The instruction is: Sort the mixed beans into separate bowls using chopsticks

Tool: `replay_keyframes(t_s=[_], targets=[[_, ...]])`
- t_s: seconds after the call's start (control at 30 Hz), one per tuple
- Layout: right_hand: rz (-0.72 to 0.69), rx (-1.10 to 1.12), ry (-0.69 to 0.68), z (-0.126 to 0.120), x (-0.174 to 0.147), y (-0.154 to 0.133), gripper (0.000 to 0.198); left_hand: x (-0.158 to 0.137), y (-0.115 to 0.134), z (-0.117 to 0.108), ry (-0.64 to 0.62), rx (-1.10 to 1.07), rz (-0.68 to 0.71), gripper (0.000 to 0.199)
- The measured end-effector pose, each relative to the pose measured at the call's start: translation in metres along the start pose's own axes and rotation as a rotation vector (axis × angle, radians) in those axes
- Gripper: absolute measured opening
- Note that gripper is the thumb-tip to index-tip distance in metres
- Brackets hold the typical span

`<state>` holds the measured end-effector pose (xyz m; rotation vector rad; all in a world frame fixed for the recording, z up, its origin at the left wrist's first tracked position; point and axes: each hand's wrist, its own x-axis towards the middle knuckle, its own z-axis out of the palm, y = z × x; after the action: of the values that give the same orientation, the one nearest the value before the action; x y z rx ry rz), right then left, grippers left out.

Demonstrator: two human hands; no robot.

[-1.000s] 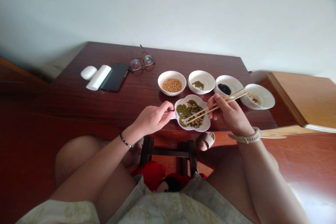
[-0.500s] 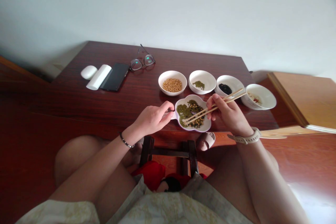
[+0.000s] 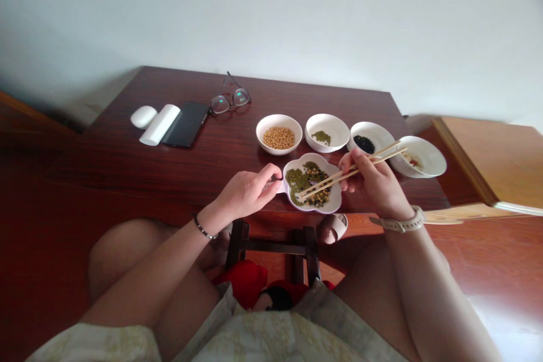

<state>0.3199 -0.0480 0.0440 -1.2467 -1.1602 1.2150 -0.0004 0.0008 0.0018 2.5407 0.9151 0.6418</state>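
Left hand (image 3: 248,192)'s pinching the handle (image 3: 280,187) of the dish (image 3: 313,157) by the near edge of the tabletop (image 3: 229,153); curled right hand (image 3: 377,182)'s gripping chopsticks (image 3: 314,190) over beans (image 3: 299,177). Keeping the dish steady's probably helping, imo.

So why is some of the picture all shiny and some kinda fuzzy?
In the head view, bright white glare, likely reflected light, washes out the floor at lower right; small green glints sit on the glasses; also in the head view, the beans in the flower-shaped dish look soft, perhaps because they're so small in the picture.
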Motion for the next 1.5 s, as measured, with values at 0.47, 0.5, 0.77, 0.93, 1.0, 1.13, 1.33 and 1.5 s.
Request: replay_keyframes(t_s=[0.47, 0.5, 0.77, 0.93, 1.0, 1.13, 1.33, 1.5], targets=[[-0.122, 0.222, 0.183, -0.002, 0.022, -0.015, 0.047, 0.0, 0.002, 0.0, 0.014, 0.003, -0.002, 0.018], [-0.134, 0.237, 0.185, -0.002, 0.027, -0.017, 0.046, 0.0, 0.002, 0.0, 0.014, 0.001, -0.003, 0.018], [-0.234, 0.172, 0.305, 0.032, 0.078, -0.017, 0.047, 0.002, 0.003, -0.001, 0.001, -0.099, -0.064, 0.015], [-0.232, 0.034, 0.266, 0.044, 0.084, -0.012, 0.049, 0.003, 0.004, -0.008, -0.034, -0.311, -0.163, 0.021], [-0.261, 0.031, 0.279, 0.039, 0.079, -0.012, 0.051, 0.003, 0.005, -0.009, -0.105, -0.491, -0.235, 0.029], [-0.288, 0.109, 0.359, 0.019, 0.06, -0.009, 0.053, 0.001, 0.011, -0.004, -0.158, -0.8, -0.339, 0.036], [-0.302, 0.303, 0.463, -0.01, 0.03, 0.006, 0.049, 0.0, 0.02, 0.005, -0.072, -0.973, -0.384, 0.041], [-0.253, 0.405, 0.462, -0.027, 0.013, 0.003, 0.048, -0.002, 0.023, 0.005, -0.041, -0.994, -0.403, 0.042]])
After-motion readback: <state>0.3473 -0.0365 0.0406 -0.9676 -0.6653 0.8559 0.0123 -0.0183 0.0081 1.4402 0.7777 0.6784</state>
